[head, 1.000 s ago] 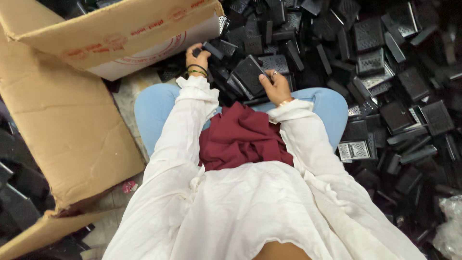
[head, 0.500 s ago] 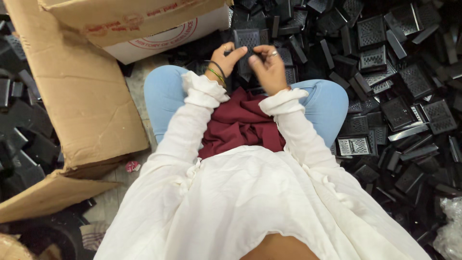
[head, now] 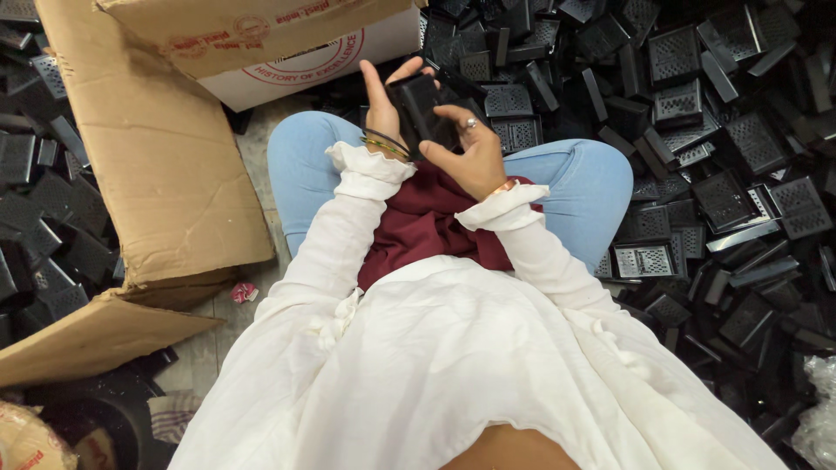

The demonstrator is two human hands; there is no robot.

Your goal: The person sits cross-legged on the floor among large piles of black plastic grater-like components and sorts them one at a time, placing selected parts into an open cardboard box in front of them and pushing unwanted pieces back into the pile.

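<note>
**Black part held up between both hands**

While I watch from the head view, the black plastic part [head: 418, 109] sits above the lap; my left hand [head: 383, 109] backs it with fingers [head: 373, 83] straight; my right hand [head: 470, 152] pinches its near edge; loose black parts [head: 697, 130] cover the floor, cardboard box [head: 261, 43] just left.

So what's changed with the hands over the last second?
Both hands drew back from the pile toward the lap. The left hand and right hand now hold one black part between them, lifted off the heap of black grille parts. The cardboard box and the heap look unchanged.
</note>
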